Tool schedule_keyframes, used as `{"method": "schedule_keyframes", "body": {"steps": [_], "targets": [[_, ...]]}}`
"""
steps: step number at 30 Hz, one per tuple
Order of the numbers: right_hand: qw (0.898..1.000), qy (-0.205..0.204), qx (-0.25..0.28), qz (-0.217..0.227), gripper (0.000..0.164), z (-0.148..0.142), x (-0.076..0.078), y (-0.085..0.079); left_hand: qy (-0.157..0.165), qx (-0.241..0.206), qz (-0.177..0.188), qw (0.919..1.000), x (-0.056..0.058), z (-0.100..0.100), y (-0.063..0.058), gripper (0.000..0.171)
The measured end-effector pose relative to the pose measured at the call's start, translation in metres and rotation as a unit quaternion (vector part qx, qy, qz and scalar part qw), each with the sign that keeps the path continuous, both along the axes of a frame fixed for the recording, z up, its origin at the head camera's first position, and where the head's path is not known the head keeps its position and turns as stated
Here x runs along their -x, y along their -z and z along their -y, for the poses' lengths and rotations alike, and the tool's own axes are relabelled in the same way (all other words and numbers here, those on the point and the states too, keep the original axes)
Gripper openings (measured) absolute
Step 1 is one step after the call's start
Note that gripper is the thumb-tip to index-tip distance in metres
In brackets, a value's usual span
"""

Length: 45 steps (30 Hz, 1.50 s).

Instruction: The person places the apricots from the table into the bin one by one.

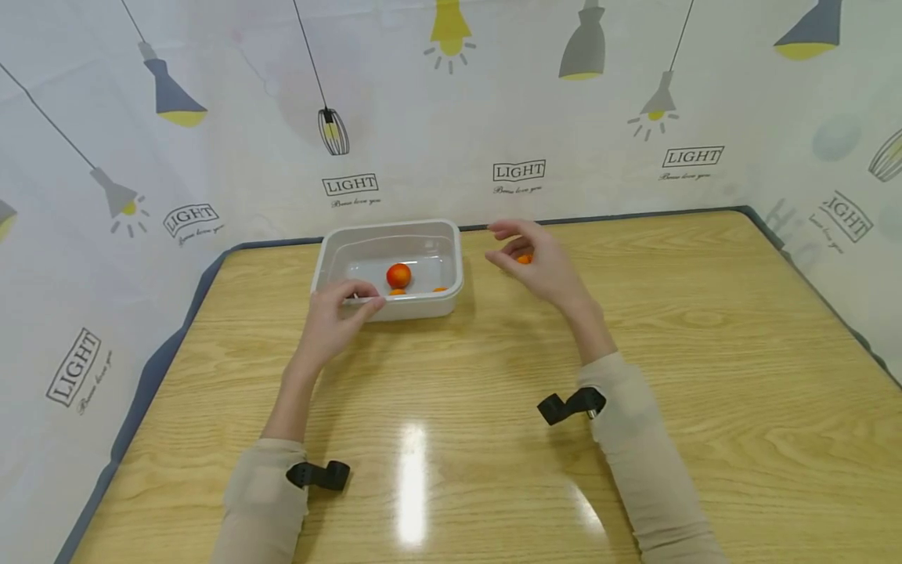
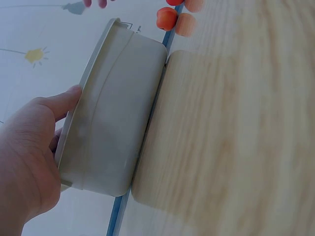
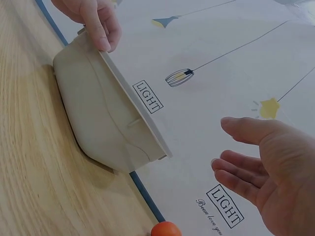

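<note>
A pale grey plastic bin [image 1: 423, 308] stands near the back edge of the table. Inside it lie a red-orange round fruit [image 1: 398, 275] and parts of two more orange ones, mostly hidden by the front wall. My left hand [image 1: 338, 317] grips the bin's front rim, thumb outside and fingers over the inner side, as the left wrist view shows. To the right of the bin, my right hand [image 1: 539, 262] hovers with thumb and fingers apart and nothing between them. Beyond that hand, an orange fruit [image 1: 524, 258] is partly hidden; the left wrist view shows two fruits [image 2: 166, 18] there.
The wood-grain table [image 1: 479, 376] extends in front of the bin and to both sides. Behind it hangs a white cloth [image 1: 423, 102] printed with lamps, close to the bin's back. A dark blue edge [image 1: 275, 243] borders the table.
</note>
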State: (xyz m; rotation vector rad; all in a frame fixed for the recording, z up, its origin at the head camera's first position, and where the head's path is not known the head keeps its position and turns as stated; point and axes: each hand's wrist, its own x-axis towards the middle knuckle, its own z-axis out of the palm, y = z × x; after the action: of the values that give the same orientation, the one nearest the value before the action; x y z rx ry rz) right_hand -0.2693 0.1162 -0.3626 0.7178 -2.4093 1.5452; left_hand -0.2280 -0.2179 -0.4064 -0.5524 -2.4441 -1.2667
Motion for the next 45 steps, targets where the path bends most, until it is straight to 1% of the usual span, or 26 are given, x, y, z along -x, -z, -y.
{"method": "schedule_keyframes", "body": {"steps": [4, 8, 11, 14, 18, 21, 26, 30, 34, 37, 45], "targets": [[1.000, 0.012, -0.003, 0.004, 0.041, -0.010, 0.002, -0.001, 0.003, -0.001, -0.002, 1.0000, 0.000, 0.000, -0.001, 0.011], [1.000, 0.025, -0.011, 0.008, 0.041, -0.020, 0.004, 0.000, 0.002, 0.006, 0.005, 1.0000, 0.000, 0.000, -0.002, 0.011], [0.999, 0.034, -0.007, 0.022, 0.042, -0.028, 0.007, 0.002, 0.002, 0.010, 0.012, 0.9999, -0.001, 0.000, -0.002, 0.011], [0.998, 0.046, -0.006, 0.032, 0.042, -0.034, 0.009, 0.005, 0.003, 0.009, 0.010, 0.9999, -0.001, 0.000, -0.002, 0.011], [0.997, 0.059, -0.018, 0.045, 0.041, -0.041, 0.010, 0.008, 0.004, 0.008, 0.006, 0.9999, 0.000, 0.000, -0.001, 0.011], [0.996, 0.063, -0.027, 0.058, 0.042, -0.046, 0.012, 0.013, 0.004, 0.008, 0.004, 1.0000, 0.000, 0.000, -0.001, 0.011], [0.994, 0.072, -0.040, 0.078, 0.044, -0.058, 0.017, 0.026, 0.003, 0.005, 0.004, 1.0000, 0.001, 0.000, 0.000, 0.011], [0.993, 0.074, -0.041, 0.081, 0.045, -0.064, 0.020, 0.033, 0.003, 0.005, 0.004, 1.0000, 0.000, 0.000, 0.000, 0.011], [0.992, 0.078, -0.045, 0.092, 0.045, -0.068, 0.020, 0.037, 0.002, 0.006, 0.007, 1.0000, -0.001, 0.000, -0.001, 0.011], [0.991, 0.075, -0.057, 0.100, 0.045, -0.069, 0.021, 0.039, 0.000, 0.005, 0.010, 0.9999, -0.001, 0.000, -0.001, 0.011], [0.984, 0.070, -0.077, 0.145, 0.048, -0.073, 0.022, 0.048, 0.001, 0.003, 0.003, 1.0000, 0.000, 0.000, 0.000, 0.011]]}}
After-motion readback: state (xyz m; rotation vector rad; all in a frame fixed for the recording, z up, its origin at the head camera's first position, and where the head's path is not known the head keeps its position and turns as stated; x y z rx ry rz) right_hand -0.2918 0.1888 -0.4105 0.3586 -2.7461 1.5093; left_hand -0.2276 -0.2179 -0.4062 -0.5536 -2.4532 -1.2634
